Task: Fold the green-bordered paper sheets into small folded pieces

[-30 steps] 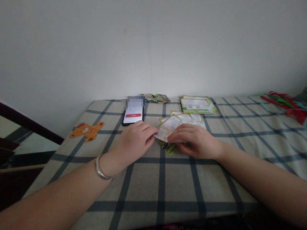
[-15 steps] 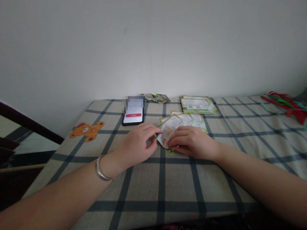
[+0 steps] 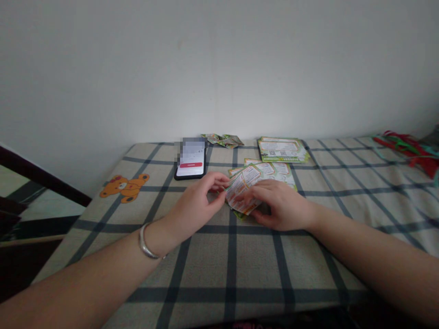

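A printed card (image 3: 244,186) with a green border and orange and white panels lies tilted between my hands. My left hand (image 3: 208,194) pinches its left edge between thumb and fingertips. From the other side my right hand (image 3: 277,204) curls over the card, fingers on its face and thumb at the lower edge. Under and behind it more printed cards (image 3: 281,169) are spread out, overlapping. The lower part of the held card is partly covered by my right fingers.
Behind the spread cards sits a stack of similar cards (image 3: 279,147). A phone (image 3: 191,171) with a lit screen lies left of two crumpled wrappers (image 3: 230,140) by the wall. An orange bear cutout (image 3: 125,187) lies left; red and green fabric (image 3: 408,148) lies right on the checked tablecloth (image 3: 206,274).
The held card has turned slightly and shows more of its face. My right thumb has moved away from the fingers, and my left fingers have shifted a little up along the edge.
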Demonstrator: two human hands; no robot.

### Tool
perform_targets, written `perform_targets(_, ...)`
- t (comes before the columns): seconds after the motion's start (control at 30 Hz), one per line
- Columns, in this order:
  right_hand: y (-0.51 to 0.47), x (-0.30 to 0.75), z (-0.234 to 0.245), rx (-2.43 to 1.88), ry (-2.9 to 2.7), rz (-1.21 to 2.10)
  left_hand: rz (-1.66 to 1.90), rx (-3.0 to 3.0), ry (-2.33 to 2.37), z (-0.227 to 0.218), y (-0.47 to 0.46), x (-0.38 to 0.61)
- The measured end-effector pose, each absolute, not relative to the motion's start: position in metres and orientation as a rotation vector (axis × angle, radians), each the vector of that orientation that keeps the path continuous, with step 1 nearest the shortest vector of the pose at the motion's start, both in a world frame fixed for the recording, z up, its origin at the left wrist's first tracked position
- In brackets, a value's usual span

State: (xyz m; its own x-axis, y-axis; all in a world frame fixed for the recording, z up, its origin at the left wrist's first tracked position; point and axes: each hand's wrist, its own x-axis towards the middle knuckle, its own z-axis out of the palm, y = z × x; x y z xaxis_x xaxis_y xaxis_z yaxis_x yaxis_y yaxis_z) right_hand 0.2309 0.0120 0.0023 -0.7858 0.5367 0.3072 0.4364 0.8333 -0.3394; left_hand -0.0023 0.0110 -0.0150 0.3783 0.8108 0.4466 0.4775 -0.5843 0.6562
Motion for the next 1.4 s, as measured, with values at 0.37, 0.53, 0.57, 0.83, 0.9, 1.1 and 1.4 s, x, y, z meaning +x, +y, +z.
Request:
perform_targets(0.37, 0.016, 0.226, -0.001, -0.590, -2.319, 0.279, 1.083, 2.124, 1.038, -0.011, 0.005, 0.002)
perform_targets(0.53, 0.014, 0.225, -0.001, -0.649, -2.219, 0.115, 1.101, 2.169, 1.022, -0.009, 0.002, 0.004)
perform_targets(0.57, 0.013, 0.225, -0.002, -0.670, -2.205, 0.102, 1.104, 2.173, 1.016, -0.009, 0.001, 0.005)
perform_targets(0.83, 0.010, 0.219, -0.003, -0.804, -2.154, 0.187, 1.154, 2.196, 1.019, -0.006, -0.001, 0.006)
perform_targets(0.9, 0.010, 0.219, -0.003, -0.816, -2.170, 0.217, 1.161, 2.223, 1.016, -0.005, -0.002, 0.006)
perform_targets(1.1, 0.010, 0.221, -0.005, -0.891, -2.180, 0.175, 1.156, 2.223, 1.026, -0.004, -0.003, 0.007)
perform_targets(1.4, 0.010, 0.220, -0.003, -0.840, -2.180, 0.126, 1.133, 2.159, 1.077, -0.004, -0.003, 0.008)
